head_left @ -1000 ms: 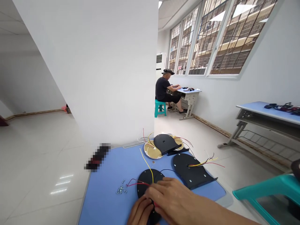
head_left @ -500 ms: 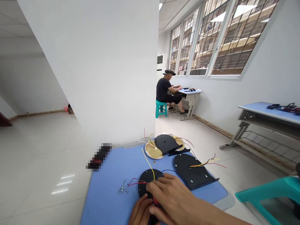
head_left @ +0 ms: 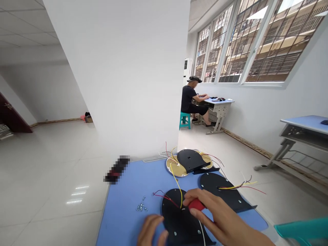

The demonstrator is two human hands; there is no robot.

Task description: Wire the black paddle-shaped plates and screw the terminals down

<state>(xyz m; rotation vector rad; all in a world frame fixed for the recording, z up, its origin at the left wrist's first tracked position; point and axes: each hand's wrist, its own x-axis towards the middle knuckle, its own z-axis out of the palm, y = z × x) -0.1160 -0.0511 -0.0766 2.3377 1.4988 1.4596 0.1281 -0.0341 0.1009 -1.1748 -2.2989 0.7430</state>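
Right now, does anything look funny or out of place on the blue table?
Yes. The black rounded metal plate with yellow and red wires sits at the right edge of the blue tabletop and seems to poke out past it, so it looks like it could tip. Its wires stick out over the floor.

Bright daylight from tall barred glass windows (head_left: 258, 44), soft shadows, glare streaks on glossy white floor tiles (head_left: 79, 193), fisheye stretch at frame edges, sharp overall.
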